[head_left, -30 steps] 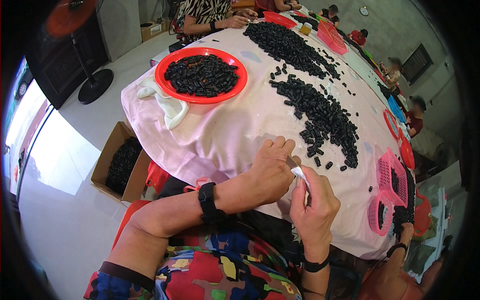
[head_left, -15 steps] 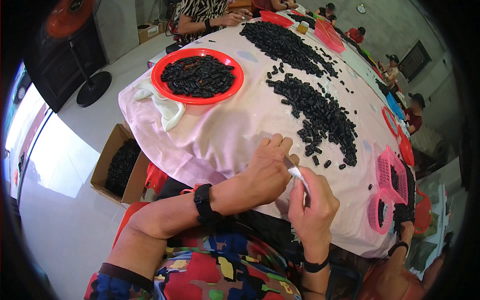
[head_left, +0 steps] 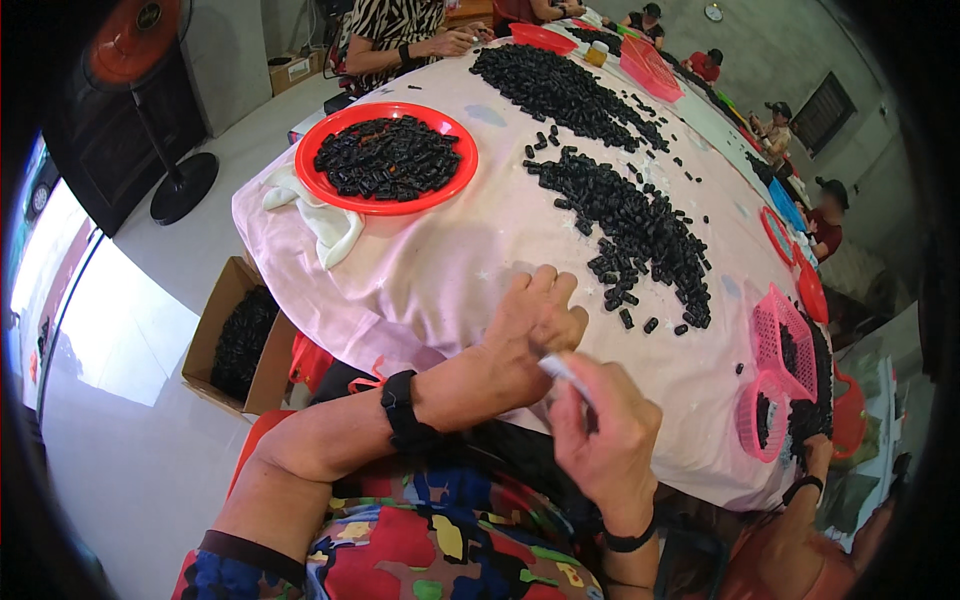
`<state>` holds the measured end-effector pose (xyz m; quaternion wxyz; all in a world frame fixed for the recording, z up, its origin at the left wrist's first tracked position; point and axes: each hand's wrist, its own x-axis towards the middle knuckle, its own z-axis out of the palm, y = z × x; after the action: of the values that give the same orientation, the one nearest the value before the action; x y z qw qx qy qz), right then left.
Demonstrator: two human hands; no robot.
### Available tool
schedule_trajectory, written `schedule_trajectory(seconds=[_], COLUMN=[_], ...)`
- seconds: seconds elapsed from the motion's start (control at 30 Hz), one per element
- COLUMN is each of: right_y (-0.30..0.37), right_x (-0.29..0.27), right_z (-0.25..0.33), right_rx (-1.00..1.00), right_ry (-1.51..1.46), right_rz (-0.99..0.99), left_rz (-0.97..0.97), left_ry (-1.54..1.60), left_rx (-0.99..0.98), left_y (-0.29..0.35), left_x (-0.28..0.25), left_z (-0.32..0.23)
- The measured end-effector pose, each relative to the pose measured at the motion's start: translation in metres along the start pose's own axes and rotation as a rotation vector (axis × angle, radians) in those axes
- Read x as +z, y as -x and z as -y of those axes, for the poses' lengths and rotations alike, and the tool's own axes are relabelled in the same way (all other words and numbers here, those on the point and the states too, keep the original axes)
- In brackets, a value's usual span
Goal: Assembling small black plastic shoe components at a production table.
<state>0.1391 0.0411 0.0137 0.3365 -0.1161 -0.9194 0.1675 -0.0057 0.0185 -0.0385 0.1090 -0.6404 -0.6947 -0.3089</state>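
Observation:
My left hand [head_left: 528,335] is closed above the near edge of the pink-clothed table, its fingers curled. Whatever it may hold is hidden from this side. Close below it, my right hand [head_left: 610,430] grips a small knife [head_left: 563,371] with a white-wrapped handle; its blade does not show clearly now, and the hand is slightly blurred. Just beyond both hands lies a pile of short black cylindrical pieces [head_left: 640,235]. A red basin [head_left: 468,172] of glossy black pieces stands at the far left of the table, partly over a white cloth [head_left: 338,235].
A second black pile [head_left: 560,90] lies farther back, near another person's hands [head_left: 455,42]. Pink baskets [head_left: 762,340] stand at the right, beside a co-worker's arm [head_left: 818,460]. A cardboard box [head_left: 215,350] of black pieces sits on the floor at left, near a standing fan [head_left: 183,185].
My right hand has moved left and slightly down with the knife, which has swung over beside my left wrist. My left hand stays nearly in place, still curled. The view has shifted slightly.

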Motion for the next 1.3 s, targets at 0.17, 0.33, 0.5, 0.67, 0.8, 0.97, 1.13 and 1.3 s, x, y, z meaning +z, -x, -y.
schedule_trajectory(seconds=[0.17, 0.33, 0.5, 0.67, 0.8, 0.97, 1.13, 1.3], right_y=[-0.001, -0.002, 0.001, -0.001, -0.004, 0.001, -0.002, -0.004], right_x=[0.006, 0.011, 0.001, 0.008, 0.014, 0.004, 0.009, 0.016], right_z=[-0.010, -0.021, 0.002, -0.015, -0.025, -0.001, -0.009, -0.032], right_rx=[0.002, 0.037, -0.012, -0.004, 0.000, 0.012, -0.062, -0.051], right_ry=[0.070, 0.137, -0.038, 0.124, 0.167, 0.026, 0.130, 0.209], right_rz=[-0.052, -0.121, 0.017, -0.101, -0.148, -0.050, -0.103, -0.189], left_rz=[0.077, 0.005, 0.066, 0.032, 0.016, 0.083, 0.068, 0.113], left_ry=[0.034, -0.066, -0.016, 0.100, -0.035, 0.032, -0.001, -0.027], left_rx=[-0.014, 0.049, -0.001, 0.000, 0.058, 0.009, 0.022, 0.064], left_y=[-0.001, 0.005, 0.001, 0.003, 0.007, 0.003, 0.002, 0.009], left_x=[-0.011, -0.001, -0.006, -0.008, 0.002, -0.004, -0.012, -0.002], left_z=[-0.006, -0.004, -0.001, -0.007, -0.002, -0.001, -0.008, -0.006])
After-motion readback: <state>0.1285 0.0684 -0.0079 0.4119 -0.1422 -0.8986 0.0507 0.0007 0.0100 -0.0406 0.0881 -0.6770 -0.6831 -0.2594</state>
